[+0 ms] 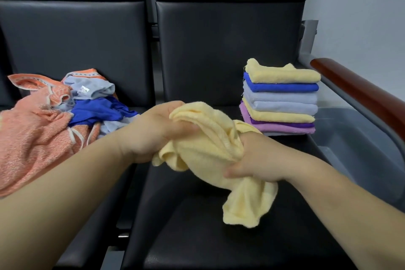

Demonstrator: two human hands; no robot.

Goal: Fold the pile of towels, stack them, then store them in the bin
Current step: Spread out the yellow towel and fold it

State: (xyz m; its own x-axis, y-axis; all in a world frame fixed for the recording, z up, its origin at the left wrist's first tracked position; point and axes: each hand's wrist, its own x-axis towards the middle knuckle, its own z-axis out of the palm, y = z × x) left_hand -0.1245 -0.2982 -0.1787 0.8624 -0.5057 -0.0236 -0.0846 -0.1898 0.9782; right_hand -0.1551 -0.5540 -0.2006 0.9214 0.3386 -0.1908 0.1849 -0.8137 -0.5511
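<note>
A crumpled pale yellow towel (210, 149) hangs between both hands above the right black seat. My left hand (157, 131) grips its upper left part, with the fingers curled into the cloth. My right hand (258, 158) grips the bunched middle, and a loose end dangles below it. A pile of unfolded towels (50, 116), orange, blue and light grey, lies on the left seat. A stack of folded towels (280, 98), yellow, blue, grey and purple, stands at the back right of the right seat.
Two black padded seats (210, 61) with upright backrests fill the view, with a gap between them. A grey bin (359, 144) sits to the right of the stack, under a brown wooden armrest (361, 92). A pale wall is at far right.
</note>
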